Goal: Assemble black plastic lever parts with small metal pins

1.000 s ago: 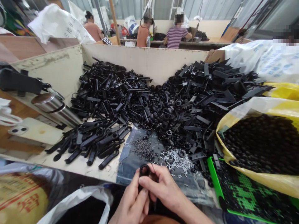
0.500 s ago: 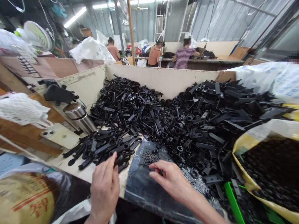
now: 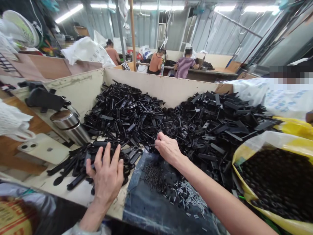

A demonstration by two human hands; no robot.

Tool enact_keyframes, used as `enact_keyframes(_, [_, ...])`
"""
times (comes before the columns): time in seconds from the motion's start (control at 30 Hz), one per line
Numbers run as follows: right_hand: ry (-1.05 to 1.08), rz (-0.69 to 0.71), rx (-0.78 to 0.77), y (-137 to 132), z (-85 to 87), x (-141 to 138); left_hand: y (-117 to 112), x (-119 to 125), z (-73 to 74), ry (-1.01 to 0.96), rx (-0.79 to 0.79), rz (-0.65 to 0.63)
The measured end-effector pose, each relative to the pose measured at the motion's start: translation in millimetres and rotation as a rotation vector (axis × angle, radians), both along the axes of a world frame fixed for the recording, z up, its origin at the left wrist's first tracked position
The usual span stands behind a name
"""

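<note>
My left hand [image 3: 107, 176] lies with spread fingers over a heap of long black plastic parts with ringed ends [image 3: 78, 178], at the left of the work surface. My right hand [image 3: 170, 150] is closed in a pinch at the near edge of the big pile of black parts [image 3: 129, 112]. A thin pale sliver [image 3: 153, 145] shows by its fingertips; whether they hold it I cannot tell. Below that hand, small dark screws [image 3: 154, 174] and short silver pins [image 3: 190, 194] lie loose on a dark mat [image 3: 144, 205].
Flat black pieces [image 3: 227, 114] are heaped on the right, beside a yellow-edged sack [image 3: 241, 160] of small black parts. A steel flask [image 3: 70, 125] and a phone [image 3: 45, 148] stand at the left. A pale board wall [image 3: 151, 83] closes the back; several people sit beyond.
My right hand has moved from above the screws forward to the pile's edge. My left hand has spread its fingers over the black parts. The view has shifted right.
</note>
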State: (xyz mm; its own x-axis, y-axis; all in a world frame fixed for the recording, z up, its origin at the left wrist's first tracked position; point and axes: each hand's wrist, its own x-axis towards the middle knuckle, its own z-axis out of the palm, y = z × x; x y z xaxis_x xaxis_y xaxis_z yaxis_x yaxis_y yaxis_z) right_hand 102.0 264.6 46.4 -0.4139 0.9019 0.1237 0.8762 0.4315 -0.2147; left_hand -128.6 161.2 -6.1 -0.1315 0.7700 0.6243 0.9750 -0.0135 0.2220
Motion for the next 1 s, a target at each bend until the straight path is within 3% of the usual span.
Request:
enact_keyframes(0.17, [0.166,0.001,0.039,-24,20.8,42,-7,8,0.8,-0.046,0.061,-0.163])
enact_keyframes(0.27, [0.425,0.01,0.017,-61,29.4,63,-9,25,2.4,-0.047,0.063,-0.336])
enact_keyframes(0.33, [0.536,0.045,-0.114,-91,26.2,68,-15,42,5.5,-0.073,0.027,-0.505])
enact_keyframes(0.4, [0.612,0.058,-0.304,-116,17.0,66,-24,61,8.8,-0.16,-0.123,-0.722])
enact_keyframes(0.47, [0.654,0.022,-0.42,-128,5.6,61,-36,78,9.9,-0.387,-0.399,-0.859])
enact_keyframes(0.5, [0.638,0.016,-0.433,-129,0.3,57,-41,85,9.3,-0.568,-0.555,-0.851])
enact_keyframes(0.57, [0.467,0.03,-0.363,-119,-8.6,51,-50,93,6.6,-1.005,-0.819,-0.708])
enact_keyframes(0.63, [0.204,0.044,-0.243,-99,-16.3,44,-54,94,4.7,-1.392,-0.925,-0.504])
enact_keyframes(0.7, [0.05,0.015,-0.186,-78,-24.5,36,-57,88,5.9,-1.635,-0.907,-0.376])
enact_keyframes(0.87, [-0.107,-0.032,-0.164,-49,-43.5,21,-61,70,16.2,-1.871,-0.927,-0.314])
enact_keyframes(1.0, [-0.104,-0.032,-0.141,-54,-39.6,26,-64,68,17.4,-1.957,-0.956,-0.293])
